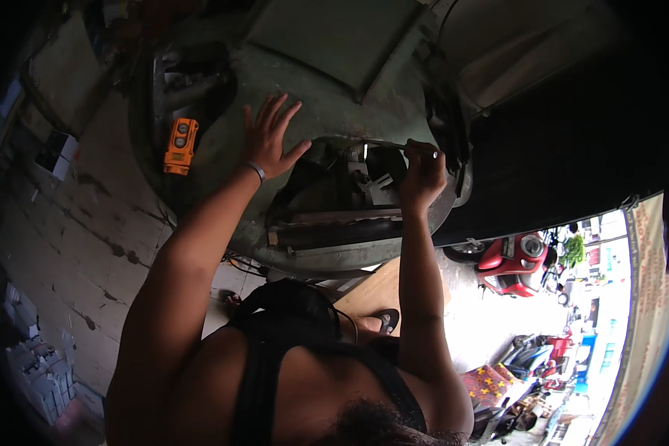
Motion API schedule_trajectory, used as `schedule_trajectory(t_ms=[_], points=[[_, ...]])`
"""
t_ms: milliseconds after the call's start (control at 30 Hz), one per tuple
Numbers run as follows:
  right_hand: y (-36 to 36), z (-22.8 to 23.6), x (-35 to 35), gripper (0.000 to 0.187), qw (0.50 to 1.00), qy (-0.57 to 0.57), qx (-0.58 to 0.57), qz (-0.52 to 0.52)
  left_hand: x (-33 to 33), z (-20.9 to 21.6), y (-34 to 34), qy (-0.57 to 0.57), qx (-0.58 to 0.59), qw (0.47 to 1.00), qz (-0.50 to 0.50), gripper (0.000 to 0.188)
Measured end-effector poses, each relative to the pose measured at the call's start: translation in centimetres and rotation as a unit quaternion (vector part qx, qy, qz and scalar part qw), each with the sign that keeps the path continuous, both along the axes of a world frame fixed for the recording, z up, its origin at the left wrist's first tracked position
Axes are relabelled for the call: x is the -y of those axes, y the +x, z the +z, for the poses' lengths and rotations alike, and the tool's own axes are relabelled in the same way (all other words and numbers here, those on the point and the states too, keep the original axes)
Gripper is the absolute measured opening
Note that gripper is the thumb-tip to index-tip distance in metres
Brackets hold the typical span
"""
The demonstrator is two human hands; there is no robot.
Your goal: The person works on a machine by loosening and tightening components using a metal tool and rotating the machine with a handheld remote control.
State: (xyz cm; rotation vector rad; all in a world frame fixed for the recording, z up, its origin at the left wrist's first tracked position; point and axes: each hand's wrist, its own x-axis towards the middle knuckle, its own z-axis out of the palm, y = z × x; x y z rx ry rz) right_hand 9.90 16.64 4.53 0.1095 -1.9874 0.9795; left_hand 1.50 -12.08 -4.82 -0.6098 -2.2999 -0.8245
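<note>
A large dull-green body panel [334,111] with cut-out openings lies in front of me, its surface worn and stained. My left hand [270,140] rests on it with fingers spread, holding nothing, a band round the wrist. My right hand [424,178] is closed round a slim rod-like tool [394,144]. The tool's thin end points left along the upper edge of the near opening [312,186], and its light-coloured butt shows above my fist. Its exact kind is not clear. Inside the opening sit metal parts [379,189], partly in shadow.
An orange two-button control box [180,146] lies by the left opening of the panel. A dark sheet [550,141] stretches along the right. A red motorbike [511,264] stands in bright light beyond. Stacked grey pieces [44,375] and a small box [56,154] are on the tiled floor.
</note>
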Motion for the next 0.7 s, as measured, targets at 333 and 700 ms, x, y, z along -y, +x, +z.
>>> schedule_trajectory(t_ms=[333,700], points=[[-0.5,0.2,0.7,0.012,1.0,-0.014,0.015,-0.002,-9.6,3.7,-4.0,-0.031,-0.042,0.972,-0.23,0.045],[-1.8,1.3,0.1,0.027,0.998,0.02,0.011,0.054,-13.7,0.2,-8.2,-0.069,-0.127,0.94,-0.31,0.024]])
